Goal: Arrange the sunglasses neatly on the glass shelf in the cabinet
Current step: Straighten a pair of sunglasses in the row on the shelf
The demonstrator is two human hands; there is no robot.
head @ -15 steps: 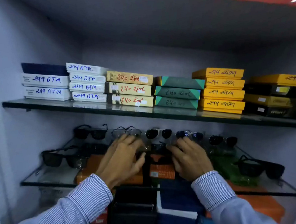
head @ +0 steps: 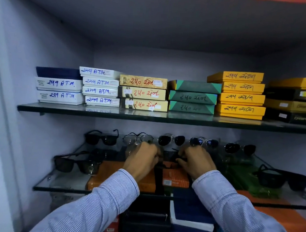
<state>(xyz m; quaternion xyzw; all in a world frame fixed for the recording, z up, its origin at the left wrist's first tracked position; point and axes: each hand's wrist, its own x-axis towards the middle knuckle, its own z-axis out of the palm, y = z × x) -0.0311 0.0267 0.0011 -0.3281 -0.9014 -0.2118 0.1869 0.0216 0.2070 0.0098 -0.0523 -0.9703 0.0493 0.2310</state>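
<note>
On the lower glass shelf (head: 63, 186) a back row holds a black pair (head: 101, 138), a clear-lensed pair (head: 137, 137), silver aviators (head: 171, 139), a blue-mirrored pair (head: 204, 141) and a dark round pair (head: 239, 148). Another black pair (head: 76, 163) lies at the front left, and one more (head: 283, 178) at the right. My left hand (head: 141, 160) and my right hand (head: 197, 162) are at the shelf's middle. Their fingers curl around the two ends of a dark pair of sunglasses (head: 169, 154), which is mostly hidden between them.
The upper glass shelf (head: 148, 116) carries stacks of white, cream, green, yellow and black boxes just above my hands. Orange boxes (head: 175, 178) and green cases (head: 254, 183) show through the lower shelf. Dark blue and black boxes (head: 191, 216) are stacked below.
The fingers of both hands have curled in and closed on the dark pair in the middle. The other pairs have not moved.
</note>
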